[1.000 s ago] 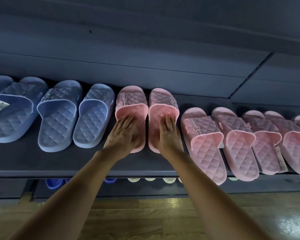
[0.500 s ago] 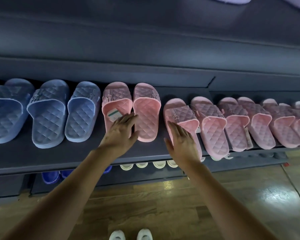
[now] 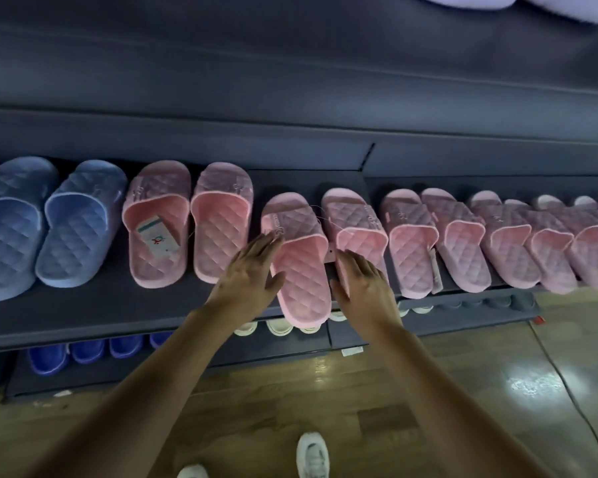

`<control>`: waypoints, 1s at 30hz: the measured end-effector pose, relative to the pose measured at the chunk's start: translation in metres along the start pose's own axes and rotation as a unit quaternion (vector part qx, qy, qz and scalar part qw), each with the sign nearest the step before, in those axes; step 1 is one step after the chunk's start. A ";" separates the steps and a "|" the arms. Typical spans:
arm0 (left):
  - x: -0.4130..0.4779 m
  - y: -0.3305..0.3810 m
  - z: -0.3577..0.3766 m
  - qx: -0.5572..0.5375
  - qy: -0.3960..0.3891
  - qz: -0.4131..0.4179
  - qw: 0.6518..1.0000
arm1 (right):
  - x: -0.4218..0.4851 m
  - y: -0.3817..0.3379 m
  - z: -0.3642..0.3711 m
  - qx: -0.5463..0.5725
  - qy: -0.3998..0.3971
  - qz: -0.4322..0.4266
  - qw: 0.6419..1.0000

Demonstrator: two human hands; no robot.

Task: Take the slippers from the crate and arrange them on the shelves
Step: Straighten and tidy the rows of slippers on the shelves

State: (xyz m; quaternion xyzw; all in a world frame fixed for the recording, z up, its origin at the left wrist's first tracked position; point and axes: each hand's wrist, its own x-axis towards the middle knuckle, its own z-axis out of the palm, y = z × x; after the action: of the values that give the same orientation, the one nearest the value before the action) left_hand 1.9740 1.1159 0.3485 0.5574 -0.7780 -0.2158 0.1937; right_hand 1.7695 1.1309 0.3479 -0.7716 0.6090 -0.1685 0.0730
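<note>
A row of quilted slippers lies on the dark shelf [image 3: 94, 315]. Blue slippers [image 3: 76, 222] are at the left and pink pairs fill the rest. One straight pink pair [image 3: 187, 222] carries a paper tag inside the left shoe. To its right a pink slipper [image 3: 302, 270] lies askew, its heel past the shelf edge. My left hand [image 3: 247, 276] touches that slipper's left side with fingers spread. My right hand [image 3: 363, 288] lies flat on its partner slipper [image 3: 356, 222], fingers apart. No crate is in view.
More pink slippers [image 3: 497, 246] overlap toward the right end. A lower shelf holds dark blue slippers [image 3: 83, 351] and white ones [image 3: 277, 327]. Below is wooden floor [image 3: 463, 391] with my white shoes [image 3: 313, 455]. An upper shelf overhangs.
Both hands left the straight pink pair and moved right to the askew pair. The view shifted right, and the tag inside the left pink slipper came into sight.
</note>
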 end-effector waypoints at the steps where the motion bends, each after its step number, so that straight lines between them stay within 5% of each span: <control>1: 0.002 0.006 0.007 0.002 0.003 -0.001 1.000 | 0.001 0.008 -0.001 -0.002 0.002 -0.008 1.000; 10: 0.003 0.044 0.044 0.072 0.038 0.004 0.997 | 0.016 0.063 0.001 -0.006 -0.049 -0.061 0.997; 20: -0.002 0.043 0.078 0.126 -0.063 -0.051 0.989 | 0.028 0.054 0.014 0.011 -0.076 -0.044 0.996; 30: -0.002 0.015 0.073 0.152 -0.014 -0.019 0.988 | 0.048 0.036 0.040 -0.056 -0.106 -0.018 0.993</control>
State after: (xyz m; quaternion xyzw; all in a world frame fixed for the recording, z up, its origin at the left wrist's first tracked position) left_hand 1.9237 1.1309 0.2963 0.5920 -0.7936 -0.1062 0.0918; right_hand 1.7605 1.0715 0.3071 -0.7988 0.5924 -0.0526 0.0903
